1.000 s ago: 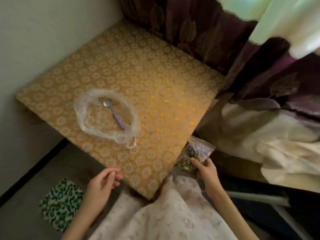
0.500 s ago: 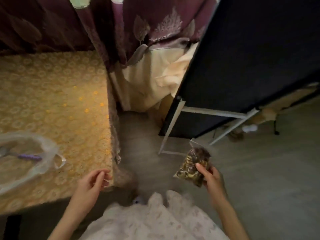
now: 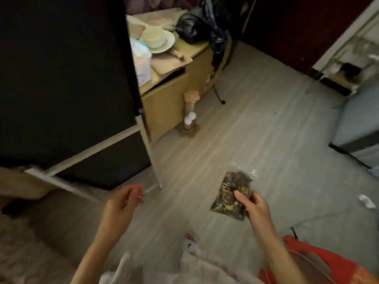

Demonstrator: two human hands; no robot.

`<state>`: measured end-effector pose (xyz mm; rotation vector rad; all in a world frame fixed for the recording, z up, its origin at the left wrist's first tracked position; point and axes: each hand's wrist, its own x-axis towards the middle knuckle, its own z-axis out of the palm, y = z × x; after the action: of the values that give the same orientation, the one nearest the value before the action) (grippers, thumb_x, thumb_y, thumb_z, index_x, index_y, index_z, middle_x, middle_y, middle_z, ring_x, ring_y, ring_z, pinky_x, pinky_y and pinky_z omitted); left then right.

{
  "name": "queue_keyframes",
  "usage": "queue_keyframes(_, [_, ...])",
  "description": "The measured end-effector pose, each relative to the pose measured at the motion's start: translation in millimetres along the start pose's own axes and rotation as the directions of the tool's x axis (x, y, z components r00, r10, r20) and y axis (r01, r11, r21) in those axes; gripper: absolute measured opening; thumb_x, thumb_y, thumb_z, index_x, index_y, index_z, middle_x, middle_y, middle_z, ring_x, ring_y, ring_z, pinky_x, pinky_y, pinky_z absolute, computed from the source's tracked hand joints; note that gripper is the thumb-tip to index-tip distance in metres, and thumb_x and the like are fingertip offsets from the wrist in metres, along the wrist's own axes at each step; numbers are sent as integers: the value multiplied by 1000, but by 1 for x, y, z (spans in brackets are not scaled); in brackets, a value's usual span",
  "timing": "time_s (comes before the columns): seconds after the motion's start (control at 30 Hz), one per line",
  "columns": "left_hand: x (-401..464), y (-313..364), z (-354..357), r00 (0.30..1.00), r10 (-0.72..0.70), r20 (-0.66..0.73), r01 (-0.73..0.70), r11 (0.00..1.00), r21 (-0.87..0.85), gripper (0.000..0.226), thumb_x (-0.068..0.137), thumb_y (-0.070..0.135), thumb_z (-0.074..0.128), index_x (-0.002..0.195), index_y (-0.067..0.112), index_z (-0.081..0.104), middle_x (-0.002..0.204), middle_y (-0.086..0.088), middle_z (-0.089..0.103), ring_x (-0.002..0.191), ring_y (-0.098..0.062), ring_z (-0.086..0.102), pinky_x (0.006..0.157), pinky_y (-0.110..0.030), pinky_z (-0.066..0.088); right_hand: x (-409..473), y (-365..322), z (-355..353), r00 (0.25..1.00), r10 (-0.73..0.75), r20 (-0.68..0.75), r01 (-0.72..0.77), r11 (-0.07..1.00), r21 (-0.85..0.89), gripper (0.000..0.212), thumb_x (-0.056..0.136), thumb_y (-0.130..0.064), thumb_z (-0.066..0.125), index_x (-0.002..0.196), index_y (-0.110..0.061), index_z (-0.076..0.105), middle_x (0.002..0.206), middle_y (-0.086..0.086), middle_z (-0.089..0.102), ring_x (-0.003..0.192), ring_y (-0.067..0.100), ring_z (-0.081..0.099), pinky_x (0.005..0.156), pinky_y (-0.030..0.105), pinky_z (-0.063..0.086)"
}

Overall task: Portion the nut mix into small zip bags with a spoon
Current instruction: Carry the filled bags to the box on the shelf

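Nearest us, our right hand (image 3: pixel 255 208) pinches a filled zip bag of nut mix (image 3: pixel 230 194) in the air above the wooden floor (image 3: pixel 256 128), thumb on its front. Our left hand (image 3: pixel 121 203) hangs loosely curled, holding nothing. Farther off stands a low cabinet (image 3: pixel 174 87) bearing a stacked bowl and plate (image 3: pixel 158 38).

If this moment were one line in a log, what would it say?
right hand: holds filled zip bag above floor | left hand: holds nothing, fingers loosely curled | spoon: not in view
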<state>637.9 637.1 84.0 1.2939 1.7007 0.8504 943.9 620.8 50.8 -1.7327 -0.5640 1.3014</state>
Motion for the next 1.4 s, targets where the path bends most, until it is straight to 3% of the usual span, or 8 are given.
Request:
queue_keyframes(0.2, [48, 68, 100, 993, 43, 112, -34, 996, -85, 20, 94, 6, 43, 96, 15, 61, 85, -2, 63, 74, -2, 62, 67, -12, 51, 52, -23, -79, 986, 3, -165, 17, 993, 117, 19, 67, -30, 78, 85, -23, 74, 91, 3, 75, 93, 25, 69, 84, 42, 54])
queue_keyframes(0.37, [88, 97, 149, 974, 45, 223, -37, 999, -38, 19, 94, 5, 44, 97, 7, 63, 82, -9, 65, 68, -4, 61, 60, -8, 48, 80, -39, -116, 965, 71, -251, 2, 960, 279, 43, 59, -34, 76, 96, -14, 70, 96, 4, 74, 90, 20, 70, 70, 30, 52])
queue_keyframes(0.63, [194, 146, 247, 938, 33, 345, -24, 999, -33, 18, 94, 7, 47, 89, 10, 65, 77, -7, 69, 63, -6, 64, 57, -13, 50, 165, -73, -175, 899, 155, -409, 15, 923, 383, 21, 77, -20, 71, 97, -15, 67, 98, 7, 73, 91, 23, 68, 69, 30, 51])
queue_keyframes(0.77, [262, 192, 312, 882, 110, 459, -132, 991, 15, 19, 93, 11, 49, 89, 17, 65, 75, -3, 70, 67, -11, 65, 61, -23, 52, 223, -108, -207, 858, 179, -481, 51, 903, 427, 18, 75, -19, 72, 92, -14, 66, 99, 12, 71, 91, 26, 67, 69, 33, 51])
queue_keyframes(0.97, [348, 276, 420, 733, 204, 649, -330, 941, 78, 23, 93, 6, 48, 88, 22, 64, 74, -4, 69, 65, -7, 63, 61, -16, 50, 297, -148, -256, 785, 222, -578, 59, 903, 426, 56, 48, -48, 76, 90, -12, 69, 92, 7, 74, 90, 27, 68, 74, 36, 50])
queue_keyframes(1.17, [398, 349, 536, 644, 257, 720, -410, 911, 41, 21, 93, 11, 49, 91, 24, 64, 76, 3, 68, 69, -5, 63, 64, -15, 49, 370, -190, -321, 751, 263, -606, 62, 885, 461, 59, 43, -56, 79, 84, -14, 71, 86, 7, 74, 84, 28, 70, 74, 42, 53])
queue_keyframes(1.27, [413, 377, 595, 653, 252, 715, -387, 922, 29, 20, 94, 12, 48, 93, 23, 65, 79, 2, 69, 71, -6, 64, 64, -14, 49, 415, -212, -365, 749, 262, -609, 88, 871, 483, 51, 50, -45, 78, 86, -10, 70, 85, 6, 75, 83, 26, 70, 67, 33, 50])
queue_keyframes(1.4, [429, 421, 675, 707, 239, 665, -340, 940, 24, 21, 94, 9, 47, 92, 20, 64, 77, 1, 69, 68, -6, 64, 62, -17, 51, 479, -252, -436, 777, 243, -580, 111, 855, 507, 32, 70, -28, 76, 95, -10, 69, 92, 6, 74, 89, 25, 70, 75, 37, 52])
